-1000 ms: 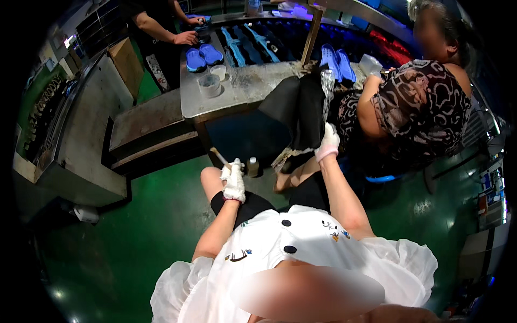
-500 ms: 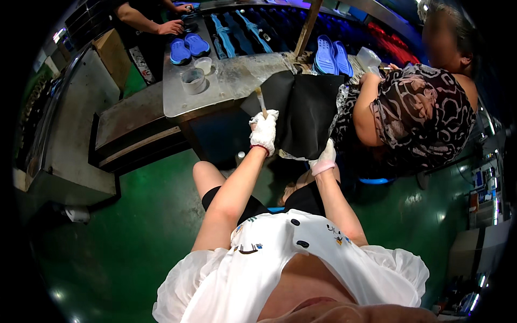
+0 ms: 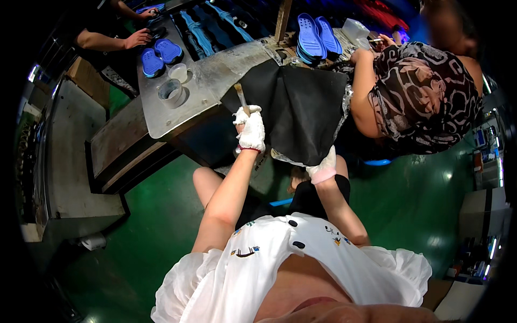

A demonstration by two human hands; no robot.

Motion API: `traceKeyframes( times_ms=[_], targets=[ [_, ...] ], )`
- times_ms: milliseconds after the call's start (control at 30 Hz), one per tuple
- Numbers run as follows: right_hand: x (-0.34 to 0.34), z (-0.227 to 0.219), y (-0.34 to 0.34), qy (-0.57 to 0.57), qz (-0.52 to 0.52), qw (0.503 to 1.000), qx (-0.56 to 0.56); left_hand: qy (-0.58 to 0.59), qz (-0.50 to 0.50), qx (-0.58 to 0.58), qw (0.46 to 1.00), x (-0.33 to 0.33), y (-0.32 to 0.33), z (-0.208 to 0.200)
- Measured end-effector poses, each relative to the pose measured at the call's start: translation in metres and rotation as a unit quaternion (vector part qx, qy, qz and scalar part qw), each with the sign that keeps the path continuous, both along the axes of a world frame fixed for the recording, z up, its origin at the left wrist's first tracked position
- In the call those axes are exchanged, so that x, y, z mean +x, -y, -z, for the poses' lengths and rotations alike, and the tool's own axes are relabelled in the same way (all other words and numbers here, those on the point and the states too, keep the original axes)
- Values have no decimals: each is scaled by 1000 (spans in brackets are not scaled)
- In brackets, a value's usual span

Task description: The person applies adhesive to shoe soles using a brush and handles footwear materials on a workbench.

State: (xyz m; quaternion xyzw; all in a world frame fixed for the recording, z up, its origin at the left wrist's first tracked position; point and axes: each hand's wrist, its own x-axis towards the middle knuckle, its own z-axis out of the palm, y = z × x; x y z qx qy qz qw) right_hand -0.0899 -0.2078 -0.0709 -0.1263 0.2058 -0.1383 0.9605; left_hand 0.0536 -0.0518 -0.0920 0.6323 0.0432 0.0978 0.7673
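My left hand (image 3: 249, 129), in a white knit glove, is closed round a brush (image 3: 242, 97) whose bristle end points up and away from me. It is beside the left edge of a large black sheet (image 3: 299, 107), creased down its middle. The sheet lies over the bench edge and hangs toward my knees. Silvery, crinkled material shows along its near and right edges. My right hand (image 3: 323, 165), also in a white glove, pinches the sheet's near right corner; its fingertips are partly hidden.
On the metal bench (image 3: 207, 86) stand a cloudy tub (image 3: 171, 94) and a smaller cup (image 3: 177, 73). Blue shoe soles (image 3: 153, 63) lie beyond, with more blue soles (image 3: 311, 39) behind the sheet. A co-worker (image 3: 417, 97) sits close on my right; another person's hand (image 3: 138, 39) is at far left.
The whole view has shifted, with the bench sliding left. The black sheet now looks wider and more spread out between my hands. Both hands keep their hold.
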Motion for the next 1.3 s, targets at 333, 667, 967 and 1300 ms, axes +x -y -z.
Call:
traceKeyframes(
  times_ms=[333, 667, 967, 1300],
  targets=[
    [13, 18, -1, 49, -38, 998, 26, 21, 21, 9, 1000, 3, -2, 5],
    [17, 31, 14, -6, -50, 999, -11, 62, -52, 128, 988, -27, -78, 19],
    [8, 50, 22, -57, -24, 998, -5, -99, -206, 221, 948, 12, -196, -39],
    [8, 59, 23, -76, -31, 992, 93, -161, -93, 271, 945, 48, -186, -60]
  ],
)
